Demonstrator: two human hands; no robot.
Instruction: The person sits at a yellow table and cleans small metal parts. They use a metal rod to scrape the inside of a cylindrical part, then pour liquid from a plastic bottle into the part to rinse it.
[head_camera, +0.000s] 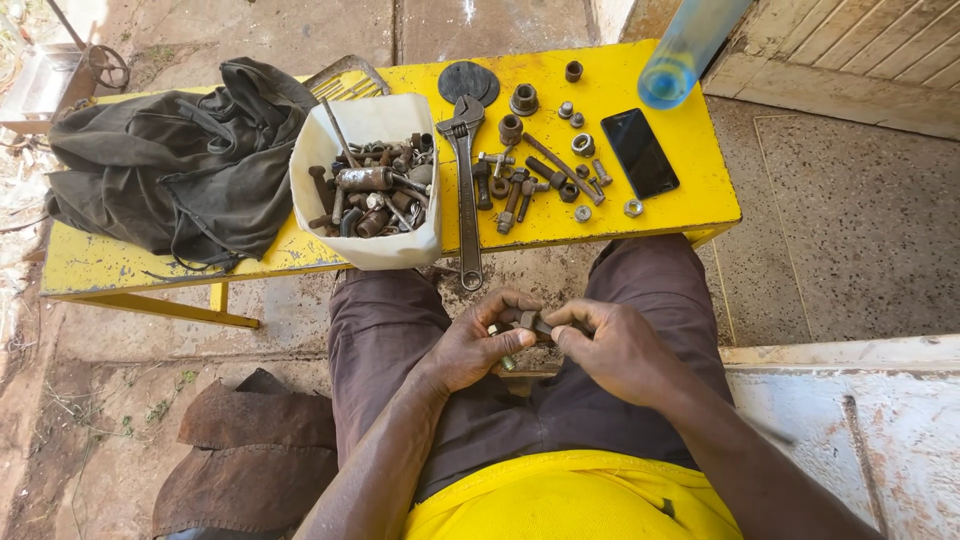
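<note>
Your left hand (478, 345) and right hand (612, 345) meet over your lap, fingers curled inward, fingertips nearly touching.

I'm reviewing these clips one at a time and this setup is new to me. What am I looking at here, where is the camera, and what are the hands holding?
There is no machine here. A seated person wears a camera on the head, so the single picture looks down at their lap. The left hand and right hand together pinch a small dark bolt between the fingers. Ahead stands a yellow bench. On it lie a dark cloth bag, a white tub of rusty bolts, an adjustable wrench, loose nuts and bolts and a black phone.
</note>
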